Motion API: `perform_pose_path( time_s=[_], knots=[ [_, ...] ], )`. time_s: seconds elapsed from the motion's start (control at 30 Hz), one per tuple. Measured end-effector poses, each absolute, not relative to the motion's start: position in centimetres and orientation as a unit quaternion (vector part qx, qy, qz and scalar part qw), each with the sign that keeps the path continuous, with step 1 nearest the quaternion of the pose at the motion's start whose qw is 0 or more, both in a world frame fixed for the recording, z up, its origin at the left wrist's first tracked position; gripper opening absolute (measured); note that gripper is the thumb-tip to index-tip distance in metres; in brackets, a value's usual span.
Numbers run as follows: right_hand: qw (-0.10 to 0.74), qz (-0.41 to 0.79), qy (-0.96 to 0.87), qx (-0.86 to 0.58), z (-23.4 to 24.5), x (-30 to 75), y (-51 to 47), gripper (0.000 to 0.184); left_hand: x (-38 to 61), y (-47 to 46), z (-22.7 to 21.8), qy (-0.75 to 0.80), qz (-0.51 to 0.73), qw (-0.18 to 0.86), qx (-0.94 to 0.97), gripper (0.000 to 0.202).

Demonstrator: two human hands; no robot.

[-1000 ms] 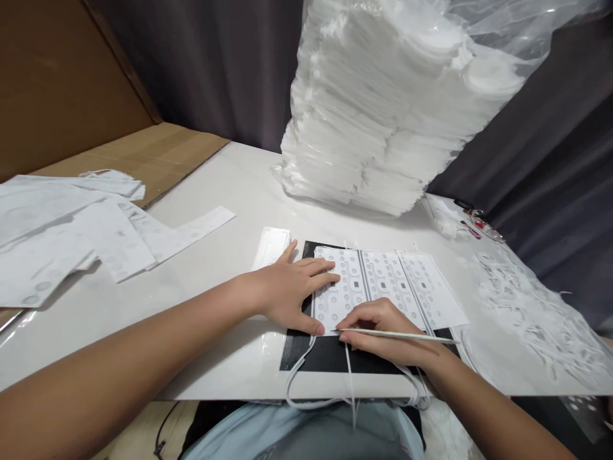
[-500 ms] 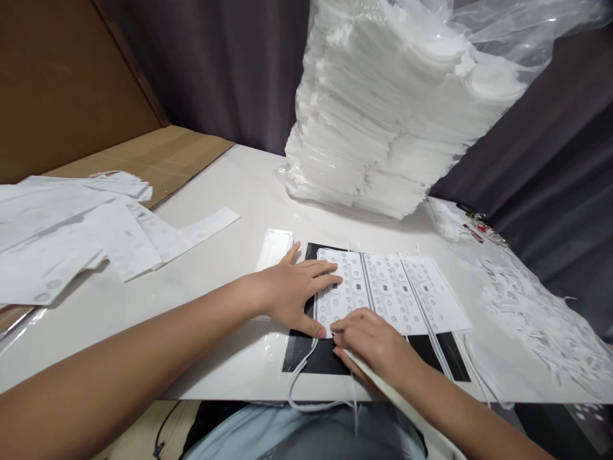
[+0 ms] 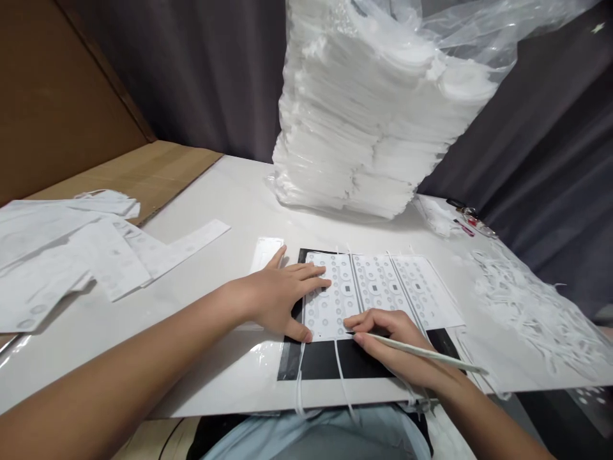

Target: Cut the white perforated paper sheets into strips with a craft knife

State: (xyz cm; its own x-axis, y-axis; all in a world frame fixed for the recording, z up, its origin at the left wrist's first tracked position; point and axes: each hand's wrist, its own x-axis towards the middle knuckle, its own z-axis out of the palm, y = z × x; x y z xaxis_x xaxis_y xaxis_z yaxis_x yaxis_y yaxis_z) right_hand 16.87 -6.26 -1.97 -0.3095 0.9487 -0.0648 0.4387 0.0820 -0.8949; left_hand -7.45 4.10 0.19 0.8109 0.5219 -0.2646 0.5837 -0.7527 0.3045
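Head view: the left hand [image 3: 282, 297] lies flat and spread, palm down, across the left edge of the black mat [image 3: 364, 361]. Its fingers [image 3: 313, 283] press on the leftmost die-cut sheet [image 3: 332, 303], which lies on the mat. The right hand [image 3: 393, 345] is closed in a pen grip around a thin white stick [image 3: 426, 352], fingertips at that sheet's near edge. The stick's tip probably touches the sheet, though the fingers hide it. Two more sheets [image 3: 397, 287] lie on the mat's right part. Behind the mat stands a bagged stack of white sheets [image 3: 373, 121]. Loose sheets [image 3: 71, 249] lie well left of the mat, and white offcuts [image 3: 527, 306] are heaped to its right.
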Motion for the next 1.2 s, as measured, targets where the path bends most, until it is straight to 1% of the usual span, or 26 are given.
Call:
perform_pose_path(
  time_s=[0.1,0.17,0.2,0.3,0.33,0.37,0.47,0.63,0.93,1.1,1.2],
  knots=[
    [0.301,0.478,-0.646,-0.514,-2.5,16.8,-5.9,0.012,-7.5,4.2,0.4,0.289,-0.074,0.180,0.937,0.087],
    [0.303,0.489,-0.636,-0.514,-2.6,16.9,-5.8,0.012,-7.4,4.4,0.7,0.277,-0.059,0.176,0.943,0.078],
    [0.304,0.491,-0.636,-0.512,-2.6,16.9,-5.7,0.011,-7.3,4.4,1.0,0.267,-0.051,0.180,0.945,0.067],
    [0.302,0.487,-0.640,-0.511,-2.5,17.1,-5.7,0.009,-6.9,4.3,1.7,0.215,-0.030,0.216,0.952,0.021],
    [0.304,0.485,-0.640,-0.512,-2.5,17.1,-5.7,0.009,-6.7,4.2,1.9,0.193,-0.022,0.228,0.954,0.008],
    [0.307,0.484,-0.639,-0.514,-2.5,17.1,-5.8,0.009,-6.5,4.0,2.0,0.173,-0.015,0.237,0.956,0.006],
    [0.317,0.483,-0.632,-0.517,-2.8,17.3,-6.0,0.010,-6.0,3.5,1.8,0.135,0.000,0.236,0.962,0.015],
    [0.318,0.486,-0.622,-0.526,-2.9,17.5,-6.2,0.010,-5.5,2.9,0.9,0.114,0.009,0.210,0.971,0.015],
    [0.321,0.472,-0.627,-0.529,-2.7,17.3,-6.1,0.009,-4.8,1.3,0.4,0.100,0.029,0.069,0.992,0.022],
    [0.318,0.471,-0.626,-0.533,-2.5,17.4,-6.2,0.009,-4.6,1.1,-0.2,0.101,0.002,0.005,0.995,0.016],
    [0.310,0.467,-0.630,-0.538,-2.5,17.5,-6.2,0.009,-4.5,1.3,0.0,0.090,-0.022,-0.002,0.996,0.013]
  ],
)
